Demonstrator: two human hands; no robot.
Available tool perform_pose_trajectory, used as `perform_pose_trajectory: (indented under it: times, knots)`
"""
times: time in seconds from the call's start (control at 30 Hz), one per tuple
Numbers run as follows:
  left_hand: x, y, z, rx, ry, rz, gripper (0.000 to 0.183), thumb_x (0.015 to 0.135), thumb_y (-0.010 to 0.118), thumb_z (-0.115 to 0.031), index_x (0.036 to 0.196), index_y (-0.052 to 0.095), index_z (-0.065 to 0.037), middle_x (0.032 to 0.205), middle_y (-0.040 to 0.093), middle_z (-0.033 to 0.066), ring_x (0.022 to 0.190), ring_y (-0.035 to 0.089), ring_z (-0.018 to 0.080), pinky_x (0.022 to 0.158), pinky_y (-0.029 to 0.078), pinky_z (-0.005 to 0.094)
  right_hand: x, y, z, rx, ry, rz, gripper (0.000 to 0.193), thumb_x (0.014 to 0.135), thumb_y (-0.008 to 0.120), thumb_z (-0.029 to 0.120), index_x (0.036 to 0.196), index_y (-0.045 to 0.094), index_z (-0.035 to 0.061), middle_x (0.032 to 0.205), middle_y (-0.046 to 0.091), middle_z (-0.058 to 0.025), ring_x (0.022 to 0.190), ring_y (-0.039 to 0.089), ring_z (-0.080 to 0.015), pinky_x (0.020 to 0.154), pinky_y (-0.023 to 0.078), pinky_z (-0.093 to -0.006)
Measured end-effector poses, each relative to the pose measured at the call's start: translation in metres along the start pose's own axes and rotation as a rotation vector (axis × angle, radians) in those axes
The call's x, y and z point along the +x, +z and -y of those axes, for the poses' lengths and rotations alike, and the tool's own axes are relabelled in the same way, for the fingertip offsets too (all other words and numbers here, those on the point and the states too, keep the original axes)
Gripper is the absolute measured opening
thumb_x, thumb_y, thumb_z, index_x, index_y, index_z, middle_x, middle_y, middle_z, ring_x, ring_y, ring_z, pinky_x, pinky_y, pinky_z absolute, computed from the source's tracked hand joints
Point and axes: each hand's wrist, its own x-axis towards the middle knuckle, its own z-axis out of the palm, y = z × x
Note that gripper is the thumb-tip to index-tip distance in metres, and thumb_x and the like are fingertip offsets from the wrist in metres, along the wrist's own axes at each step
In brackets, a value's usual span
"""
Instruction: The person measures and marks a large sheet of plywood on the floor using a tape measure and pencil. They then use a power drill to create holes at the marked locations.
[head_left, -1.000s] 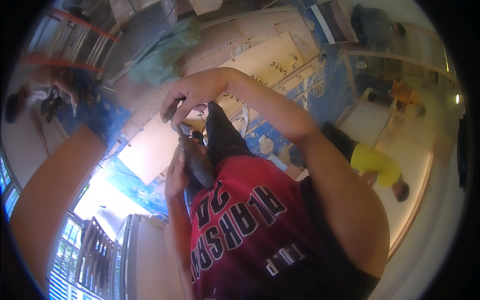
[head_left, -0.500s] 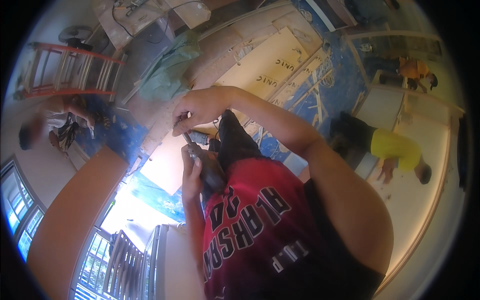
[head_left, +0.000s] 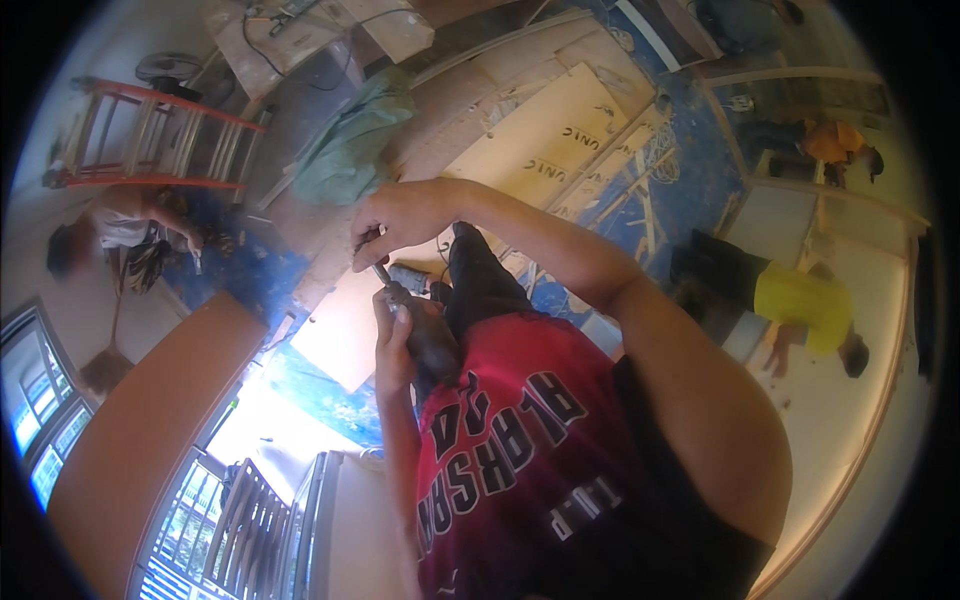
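Observation:
My left hand (head_left: 393, 338) is wrapped round the dark body of a power tool (head_left: 432, 340), held close against the front of my red jersey; its exact type is hard to make out. Ahead of the body a narrow metal shaft (head_left: 383, 274) sticks out toward my right hand (head_left: 400, 222). That hand is bent over, thumb and fingers closed at the shaft's end, hiding whatever they pinch. Just beyond the tool, a grey object (head_left: 410, 277) of unclear kind shows near my dark trousers.
Printed plywood sheets (head_left: 545, 150) and a green cloth or sheet (head_left: 350, 145) lie ahead. A red stepladder (head_left: 165, 140) and a crouching person (head_left: 130, 220) are at left, beside a curved brown panel (head_left: 160, 420). Someone in yellow (head_left: 800, 305) works at right.
The whole view shifts slightly, so things sit a little farther right. A broom-like object now shows below the crouching person. Both my hands keep their places at the tool.

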Motion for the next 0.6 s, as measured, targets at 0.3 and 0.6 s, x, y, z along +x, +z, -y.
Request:
perform_pose_trajectory:
  times: [0.3, 0.6]
  knots:
    - [-0.01, -0.016, 0.026, -0.271, -0.01, -0.078, 0.052, 0.105, 0.043, -0.048, 0.134, 0.036, -0.005, 0.099, 0.062, 0.0156, 0.102, 0.064, 0.0308, 0.088, 0.053, 0.0432, 0.014, 0.023, 0.013, -0.05, 0.085, -0.027, 0.037, 0.089, 0.071, 0.037, 0.095, 0.074, 0.0001, 0.084, 0.073, -0.0129, 0.078, 0.069, -0.0249, 0.073, 0.052, -0.035]
    - [-0.032, -0.029, 0.043, -0.381, -0.078, -0.294, 0.054, 0.107, 0.029, -0.055, 0.13, 0.045, -0.009, 0.096, 0.063, 0.0157, 0.102, 0.065, 0.0339, 0.088, 0.054, 0.0467, 0.034, 0.053, 0.012, 0.142, 0.055, 0.001, 0.038, 0.089, 0.071, 0.035, 0.101, 0.074, -0.0008, 0.09, 0.074, -0.0161, 0.083, 0.07, -0.0264, 0.077, 0.052, -0.0362]
